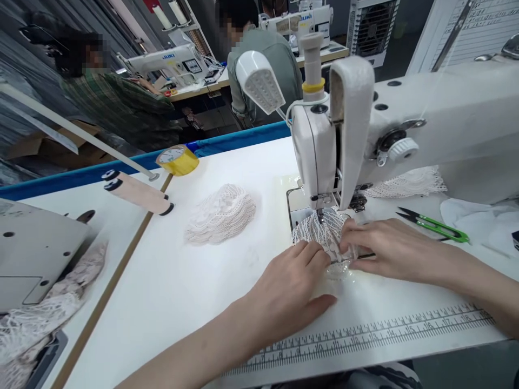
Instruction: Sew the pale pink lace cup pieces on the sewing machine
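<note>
A white lace piece point(310, 229) lies under the presser foot and needle of the sewing machine point(316, 156). My left hand point(294, 278) rests on the lace's near left edge, fingertips bent down onto it and thumb spread away. At the right edge, my right hand point(381, 248) has the lace between its bent fingers and thumb; the exact contact is partly hidden. To the left sits a stack of similar lace pieces point(223, 213). More lace point(409, 182) lies behind the machine head on the right.
Green-handled thread snips point(436, 224) lie right of the needle, beside white fabric point(482, 216). A yellow tape roll point(178, 161) and thread cone point(140, 195) stand at left. A printed ruler point(357, 341) runs along the front edge. Two people work at machines beyond.
</note>
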The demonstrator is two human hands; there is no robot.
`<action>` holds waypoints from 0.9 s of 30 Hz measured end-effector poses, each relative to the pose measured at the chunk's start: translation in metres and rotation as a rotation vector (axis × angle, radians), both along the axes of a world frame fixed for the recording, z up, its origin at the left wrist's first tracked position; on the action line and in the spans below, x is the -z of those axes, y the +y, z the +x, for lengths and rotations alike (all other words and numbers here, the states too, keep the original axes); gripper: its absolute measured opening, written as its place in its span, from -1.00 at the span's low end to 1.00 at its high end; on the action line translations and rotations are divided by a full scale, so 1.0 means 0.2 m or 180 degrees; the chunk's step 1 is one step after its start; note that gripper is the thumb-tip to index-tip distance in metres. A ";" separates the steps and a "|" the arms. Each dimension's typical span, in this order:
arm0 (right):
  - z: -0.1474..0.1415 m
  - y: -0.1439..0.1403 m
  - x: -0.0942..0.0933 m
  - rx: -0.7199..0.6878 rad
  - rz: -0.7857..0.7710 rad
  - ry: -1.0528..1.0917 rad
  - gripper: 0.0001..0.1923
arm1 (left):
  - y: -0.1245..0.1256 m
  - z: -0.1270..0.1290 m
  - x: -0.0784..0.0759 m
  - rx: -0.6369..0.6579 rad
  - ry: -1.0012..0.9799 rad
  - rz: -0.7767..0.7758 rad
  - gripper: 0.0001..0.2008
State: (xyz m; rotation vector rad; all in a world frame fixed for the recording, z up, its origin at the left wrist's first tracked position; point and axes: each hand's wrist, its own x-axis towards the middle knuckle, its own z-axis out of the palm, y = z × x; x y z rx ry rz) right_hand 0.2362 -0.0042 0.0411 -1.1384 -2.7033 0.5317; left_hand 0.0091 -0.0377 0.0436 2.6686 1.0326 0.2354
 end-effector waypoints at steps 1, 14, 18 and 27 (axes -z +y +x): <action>0.00 0.00 -0.01 -0.0042 -0.0185 0.0017 -0.93 | -0.01 0.01 0.01 -0.0038 0.0089 0.0004 -0.78; -0.05 0.01 0.11 0.0397 0.0388 0.0847 -0.82 | 0.18 0.07 0.04 -0.1199 -0.0920 -0.0899 -0.70; -0.06 0.01 0.13 0.0583 0.1496 0.1183 -0.76 | 0.21 0.05 -0.01 -0.0938 -0.0772 -0.0788 -0.79; -0.07 0.04 0.13 0.0806 0.1304 0.0974 -0.76 | 0.27 0.00 0.00 -0.0546 -0.0999 -0.1120 -0.63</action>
